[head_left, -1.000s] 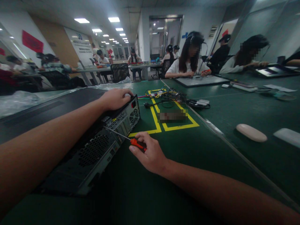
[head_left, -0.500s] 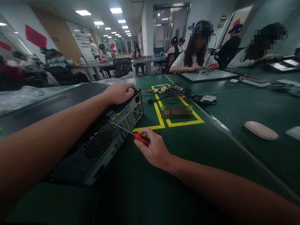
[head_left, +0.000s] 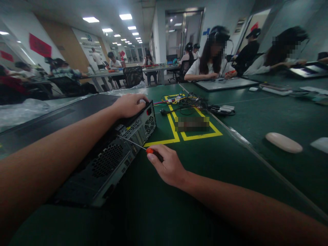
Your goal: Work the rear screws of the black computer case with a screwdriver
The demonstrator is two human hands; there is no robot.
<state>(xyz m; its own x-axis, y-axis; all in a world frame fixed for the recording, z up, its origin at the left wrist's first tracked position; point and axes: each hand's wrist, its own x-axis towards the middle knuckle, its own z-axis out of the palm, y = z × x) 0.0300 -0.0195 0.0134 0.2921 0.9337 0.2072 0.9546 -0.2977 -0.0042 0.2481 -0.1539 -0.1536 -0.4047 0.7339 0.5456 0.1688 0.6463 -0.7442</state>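
A black desktop computer case (head_left: pixel 107 164) lies on its side on the green table (head_left: pixel 164 212), its vented rear panel facing me. My left hand (head_left: pixel 130 105) rests curled over the case's far top corner, near the fan grille (head_left: pixel 149 124). My right hand (head_left: pixel 167 165) is closed around the red handle of a screwdriver (head_left: pixel 138 146). The thin metal shaft points left and its tip touches the rear panel beside the slot covers.
Yellow tape outlines (head_left: pixel 189 135) mark the table beyond the case, with a tangle of cables (head_left: pixel 189 101) behind. A pale oval object (head_left: pixel 283 142) lies at right. Plastic wrap (head_left: pixel 23 111) lies at left. People sit working at tables (head_left: pixel 222 83) across the room.
My right hand has closed further over the screwdriver handle, hiding most of the red. The left hand stays on the case. The view has shifted slightly.
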